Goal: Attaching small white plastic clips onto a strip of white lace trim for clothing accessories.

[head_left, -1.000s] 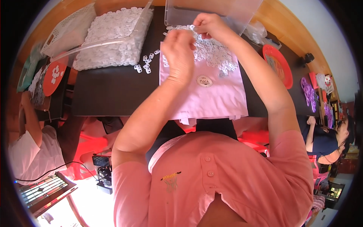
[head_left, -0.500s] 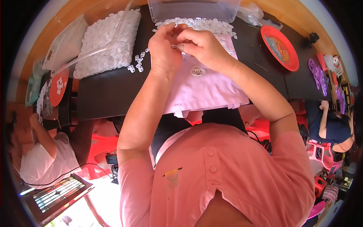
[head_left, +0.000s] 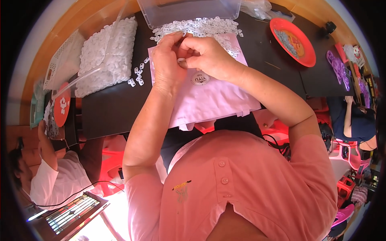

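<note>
Both hands meet above a pink cloth bag (head_left: 213, 100) that lies on the dark table. My left hand (head_left: 167, 56) has its fingers curled in, with a bit of white showing near its fingertips. My right hand (head_left: 207, 56) is closed beside it, and a small white plastic piece (head_left: 181, 60) shows at its thumb, between the two hands. Which hand bears that piece is partly hidden. Just beyond the fingers spreads a pile of small white plastic pieces with holes (head_left: 205, 26), partly on the bag. Several similar loose pieces (head_left: 138, 76) lie to the left.
A clear bin (head_left: 189, 14) stands behind the pile. At left, another clear bin (head_left: 106, 60) holds many finished-looking white pieces. A red plate (head_left: 307, 58) with small grey parts is at right, near purple strands (head_left: 337, 70). Co-workers sit on both sides.
The view has shifted slightly, so the table things sit a little further left. My hands stay together, fingers slightly rearranged around the small white piece.
</note>
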### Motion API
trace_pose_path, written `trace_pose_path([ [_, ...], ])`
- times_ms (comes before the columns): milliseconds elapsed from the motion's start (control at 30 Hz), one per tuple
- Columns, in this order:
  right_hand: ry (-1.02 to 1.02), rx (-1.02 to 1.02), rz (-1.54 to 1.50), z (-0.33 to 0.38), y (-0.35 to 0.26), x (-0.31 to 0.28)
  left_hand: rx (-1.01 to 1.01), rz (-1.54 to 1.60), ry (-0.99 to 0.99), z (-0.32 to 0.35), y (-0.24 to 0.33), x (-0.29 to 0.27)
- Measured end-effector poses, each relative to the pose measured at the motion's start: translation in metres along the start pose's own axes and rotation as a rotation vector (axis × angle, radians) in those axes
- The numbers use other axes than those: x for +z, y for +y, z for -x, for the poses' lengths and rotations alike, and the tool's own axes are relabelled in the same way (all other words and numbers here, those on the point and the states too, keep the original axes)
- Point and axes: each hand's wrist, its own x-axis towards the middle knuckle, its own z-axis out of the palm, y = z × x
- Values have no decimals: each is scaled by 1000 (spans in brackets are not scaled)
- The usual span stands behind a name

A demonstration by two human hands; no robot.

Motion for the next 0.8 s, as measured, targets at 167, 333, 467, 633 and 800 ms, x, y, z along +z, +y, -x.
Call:
trace_pose_path([
  [167,90,86,-254,10,-7,-17,135,-70,25,5,0,8],
  [333,303,121,-247,0,-13,-51,239,-336,2,15,5,15],
  [467,321,120,-313,-1,-8,-54,279,-390,-17,17,0,18],
  [633,305,115,-314,-2,-6,-52,301,-414,-19,18,-1,18],
  [800,316,140,-316,-1,-8,-47,322,-440,-16,20,-1,19],
])
